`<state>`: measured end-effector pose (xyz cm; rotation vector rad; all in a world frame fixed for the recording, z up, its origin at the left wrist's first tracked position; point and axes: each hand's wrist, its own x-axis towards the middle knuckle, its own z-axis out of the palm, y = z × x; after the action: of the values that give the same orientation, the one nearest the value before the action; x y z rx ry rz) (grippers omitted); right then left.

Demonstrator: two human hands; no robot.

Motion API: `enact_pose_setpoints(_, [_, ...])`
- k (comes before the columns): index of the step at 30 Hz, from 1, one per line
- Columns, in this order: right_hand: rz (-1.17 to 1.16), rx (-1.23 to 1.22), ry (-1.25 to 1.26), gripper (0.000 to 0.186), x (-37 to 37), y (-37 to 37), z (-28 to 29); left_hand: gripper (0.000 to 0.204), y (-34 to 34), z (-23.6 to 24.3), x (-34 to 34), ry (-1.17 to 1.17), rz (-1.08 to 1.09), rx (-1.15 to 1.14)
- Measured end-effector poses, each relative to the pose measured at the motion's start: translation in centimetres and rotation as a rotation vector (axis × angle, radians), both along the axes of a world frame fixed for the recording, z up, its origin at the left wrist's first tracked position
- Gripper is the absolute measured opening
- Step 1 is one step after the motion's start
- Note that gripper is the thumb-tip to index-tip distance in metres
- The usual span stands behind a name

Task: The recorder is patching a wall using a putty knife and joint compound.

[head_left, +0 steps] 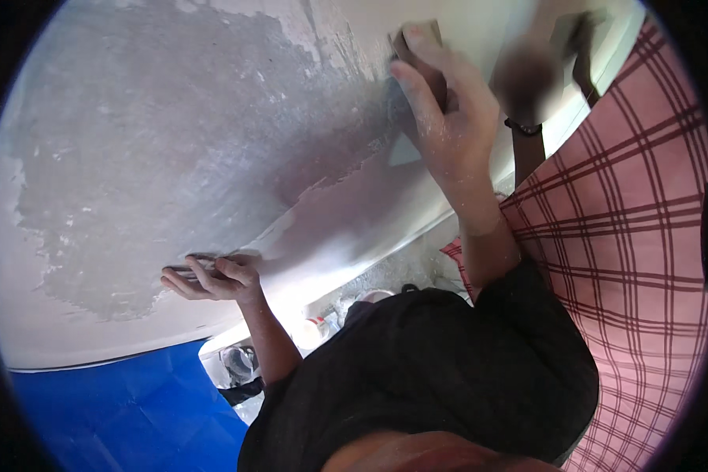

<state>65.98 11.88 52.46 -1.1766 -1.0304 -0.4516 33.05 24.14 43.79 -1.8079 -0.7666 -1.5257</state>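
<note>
A large curved panel point(173, 141), pale with a wide dull-grey bare patch and ragged paint edges, fills the upper left. My right hand point(460, 118) is closed round a small brown sanding block point(431, 71), pressed against the panel near the patch's right edge. My left hand point(220, 279) rests at the panel's lower part, fingers bent round something thin and greyish that I cannot make out. White dust marks my right hand and wrist.
A co-worker in a pink plaid shirt point(629, 204) stands close on my right, with a blurred hand point(527, 75) near the panel and a dark wristwatch point(523, 127). A blue sheet point(126, 409) lies lower left. Below the panel is a white container point(313, 333).
</note>
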Motion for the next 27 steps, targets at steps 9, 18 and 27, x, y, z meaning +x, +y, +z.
enact_pose_setpoints(9, [0.098,0.006,0.120,0.029,-1.1,-0.8,1.9,0.046,-0.8,-0.2,-0.1,0.011,-0.024,-0.065])
enact_pose_setpoints(18, [0.558,-0.178,0.291,0.038,-9.9,-4.3,-0.4,0.050,-6.2,1.5,0.4,-0.070,-0.235,-0.368])
enact_pose_setpoints(27, [0.828,-0.621,0.134,0.036,-21.9,-4.2,-1.6,0.033,-10.5,4.3,-8.0,-0.530,-1.031,-1.234])
